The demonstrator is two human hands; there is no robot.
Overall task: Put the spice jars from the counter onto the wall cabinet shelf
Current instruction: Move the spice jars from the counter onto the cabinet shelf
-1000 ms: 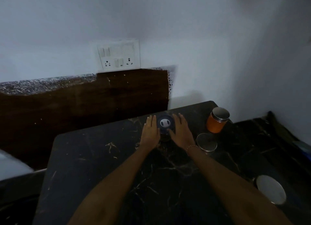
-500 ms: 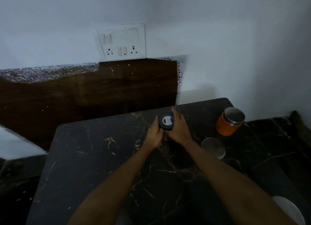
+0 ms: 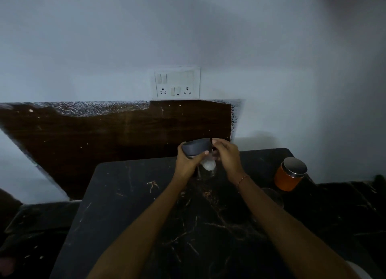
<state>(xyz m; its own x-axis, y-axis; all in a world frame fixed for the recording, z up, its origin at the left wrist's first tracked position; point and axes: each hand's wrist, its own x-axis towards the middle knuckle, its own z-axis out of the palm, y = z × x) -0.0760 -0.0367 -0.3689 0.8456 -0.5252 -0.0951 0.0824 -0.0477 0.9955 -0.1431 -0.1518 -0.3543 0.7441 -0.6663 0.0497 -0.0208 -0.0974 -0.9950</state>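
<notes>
i see my left hand (image 3: 186, 161) gripping the dark-lidded spice jar (image 3: 201, 156), tilted, lifted above the counter (image 3: 129, 197). my right hand (image 3: 226, 155) curls around its other side. an orange jar (image 3: 289, 174) stands well right of that hand.

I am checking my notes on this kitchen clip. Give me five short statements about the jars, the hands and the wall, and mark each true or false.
1. Both hands, left hand and right hand, hold the dark-lidded jar. True.
2. The dark-lidded jar stands upright on the counter. False: it is lifted and tilted.
3. The orange jar has a metal lid. True.
4. The orange jar is left of the hands. False: it is to their right.
5. A switch and socket plate is on the wall. True.
</notes>
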